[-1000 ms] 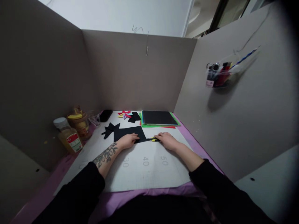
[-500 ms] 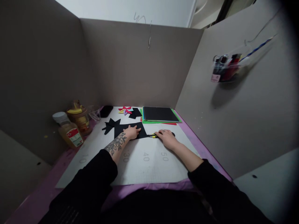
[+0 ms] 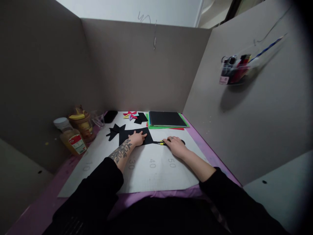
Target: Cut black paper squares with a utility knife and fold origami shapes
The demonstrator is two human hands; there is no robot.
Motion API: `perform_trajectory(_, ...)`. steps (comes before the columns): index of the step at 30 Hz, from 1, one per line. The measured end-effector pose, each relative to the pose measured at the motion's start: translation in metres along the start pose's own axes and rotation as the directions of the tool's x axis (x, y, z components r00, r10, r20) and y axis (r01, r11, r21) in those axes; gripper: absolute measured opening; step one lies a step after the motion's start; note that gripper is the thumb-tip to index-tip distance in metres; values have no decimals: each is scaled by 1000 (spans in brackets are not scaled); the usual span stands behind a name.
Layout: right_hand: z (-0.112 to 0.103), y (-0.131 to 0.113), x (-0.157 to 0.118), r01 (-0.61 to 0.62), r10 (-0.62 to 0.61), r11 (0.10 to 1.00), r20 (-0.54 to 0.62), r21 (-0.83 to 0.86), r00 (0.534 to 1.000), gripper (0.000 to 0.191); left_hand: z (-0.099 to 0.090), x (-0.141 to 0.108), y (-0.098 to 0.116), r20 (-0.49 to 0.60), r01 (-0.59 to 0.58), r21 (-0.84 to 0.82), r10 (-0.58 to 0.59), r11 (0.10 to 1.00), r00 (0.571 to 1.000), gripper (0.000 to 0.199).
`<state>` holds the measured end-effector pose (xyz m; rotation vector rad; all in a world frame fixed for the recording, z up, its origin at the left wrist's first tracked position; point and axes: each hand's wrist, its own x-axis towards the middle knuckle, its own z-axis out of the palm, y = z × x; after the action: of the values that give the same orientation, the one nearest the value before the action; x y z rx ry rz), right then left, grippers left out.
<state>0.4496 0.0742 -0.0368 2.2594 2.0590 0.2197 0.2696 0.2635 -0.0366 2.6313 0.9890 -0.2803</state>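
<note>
Pressing on a flat black sheet (image 3: 124, 134) with the left hand (image 3: 137, 138), on a white board (image 3: 156, 176) marked with numbers, between a person's two bare hands. Partway along, judging by the paper in view: with a black pointed piece (image 3: 116, 131) already shaped beside the sheet's left edge, and with a multicoloured piece (image 3: 131, 114) and a second black piece (image 3: 140, 118) formed farther back. Left to work, by the same judgement: at least the sheet under the hand, seen lying open and flat, and perhaps more from the stack of coloured sheets (image 3: 167, 118), topped in black, behind the right hand (image 3: 175, 146). As for grip, spread wide on the left, with fingers apart and laid on top of the sheet, not pinching. On the right, drawn closer together over a slim black-and-yellow tool (image 3: 161, 144), possibly scissors, pointing toward the sheet's near right corner, at or just beside it. Impossible to tell from this angle whether clasped or merely covered.
</note>
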Motion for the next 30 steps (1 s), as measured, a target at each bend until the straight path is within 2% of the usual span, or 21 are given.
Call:
perform_trajectory(12,-10,-6,-2,-18,20,999,49,-29,999,40,2,4,-1,13,14,27,-14,1000,1000,51)
perform_trajectory(15,-10,-6,-4,-10,12,999,51,-42,999,40,5,2,-2,-33,8,23,-7,1000,999,49)
perform_trajectory(19,-10,-6,-4,-27,30,999,50,-41,998,40,11,-7,-12,-155,-60,32,64,998,986,45)
perform_trajectory(23,-10,-8,-4,-25,26,999,58,-29,998,43,14,-26,-29,-150,-115,48,121,992,981,42)
perform_trajectory(27,-12,-15,-2,-29,30,1000,66,-9,997,43,11,-37,-34,-167,-58,72,69,996,984,46)
perform_trajectory(30,-12,-22,0,-45,45,999,62,-7,997,44,7,-35,-32,-121,-38,82,48,996,992,48)
